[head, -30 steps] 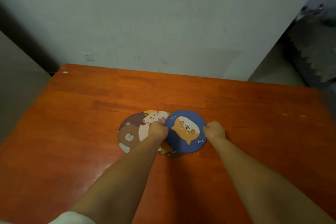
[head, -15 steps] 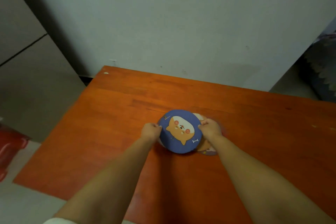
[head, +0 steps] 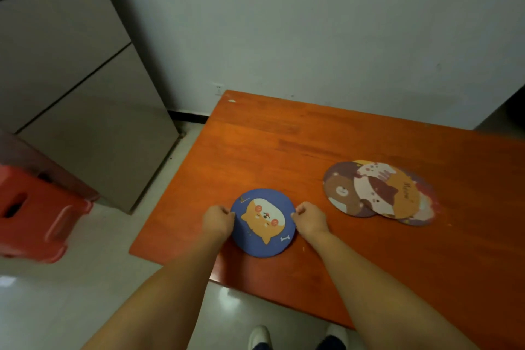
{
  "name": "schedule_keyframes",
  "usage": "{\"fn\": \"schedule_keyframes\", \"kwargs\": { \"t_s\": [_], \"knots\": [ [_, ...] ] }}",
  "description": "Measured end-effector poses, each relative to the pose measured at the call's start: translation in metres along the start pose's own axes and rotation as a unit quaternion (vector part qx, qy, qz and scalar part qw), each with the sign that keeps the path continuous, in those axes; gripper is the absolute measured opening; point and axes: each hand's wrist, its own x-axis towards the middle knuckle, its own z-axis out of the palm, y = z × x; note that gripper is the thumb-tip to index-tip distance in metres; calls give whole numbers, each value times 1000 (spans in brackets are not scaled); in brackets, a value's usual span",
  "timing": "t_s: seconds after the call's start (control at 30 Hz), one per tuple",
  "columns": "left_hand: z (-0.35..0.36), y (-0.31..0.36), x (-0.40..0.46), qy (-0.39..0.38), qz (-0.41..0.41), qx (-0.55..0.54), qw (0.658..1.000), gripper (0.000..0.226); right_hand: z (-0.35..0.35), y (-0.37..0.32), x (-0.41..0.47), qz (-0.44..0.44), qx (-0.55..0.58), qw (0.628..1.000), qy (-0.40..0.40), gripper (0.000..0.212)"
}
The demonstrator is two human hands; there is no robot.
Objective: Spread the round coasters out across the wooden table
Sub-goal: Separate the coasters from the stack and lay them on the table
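Blue coaster [head: 263, 223] with a cartoon dog face, pinched on opposite rims between two hands near the tabletop's [head: 255, 150] left front corner. Left hand [head: 218, 221] curled closed on the coaster's left rim, right hand [head: 311, 220] curled closed on its right rim, fingers tucked at the edge and thumbs on top. Two-sided grip apparently chosen to keep the thin disc level and steer it to a clear spot; whether lying flat on the wood or lifted slightly, impossible to tell.

Well apart, toward the middle of the tabletop's right half, remaining coasters [head: 380, 193] in an overlapping fan: brown bear design [head: 339, 190] at the left, pale pink one over it, orange one to the right, a dark purplish one peeking out underneath at the far right. Exact count in the fan not clear. Overlap marks them as not yet dealt out.

Placement near the left front corner likely deliberate, leaving the back edge and the broad centre free for the rest. Task judged at an early stage: one coaster separated, the others yet to be laid out. Likely next need: release here, then a reach back to the fan.

Beyond the left edge, a red plastic stool [head: 37, 213] on the floor and a grey cabinet [head: 85, 108] against the wall.
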Motion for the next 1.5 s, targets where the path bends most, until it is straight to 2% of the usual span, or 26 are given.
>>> {"fn": "schedule_keyframes", "kwargs": {
  "t_s": [0.1,0.23,0.4,0.57,0.77,0.9,1.17,1.27,1.37,1.47,1.5],
  "knots": [
    [0,-1,5,5,9,28,1000,43,14,-1,1,-5,-12,1000,21,33],
    [6,-4,10,-12,20,46,999,19,22,1,1,-28,-119,992,25,11],
    [7,6,11,-10,15,80,997,37,8,0,0,-37,-151,988,15,34],
    [16,51,6,-24,32,105,994,45,-40,20,4,-27,-118,991,53,31],
    [72,138,-11,-58,146,76,985,34,-127,68,19,33,-76,989,123,25],
    [119,195,-23,-92,165,53,981,30,-184,105,36,82,-55,979,180,27],
    [179,248,-23,-100,128,34,986,35,-232,147,84,152,42,977,144,37],
    [186,253,-24,-64,98,60,991,34,-232,148,99,161,61,978,114,21],
    [190,253,-27,-54,63,35,996,33,-230,146,109,175,70,978,84,19],
    [197,252,-30,-38,25,-21,999,28,-230,148,110,176,73,979,76,38],
    [197,253,-30,-30,22,-27,999,23,-231,147,109,168,67,981,70,37]
  ]
}}
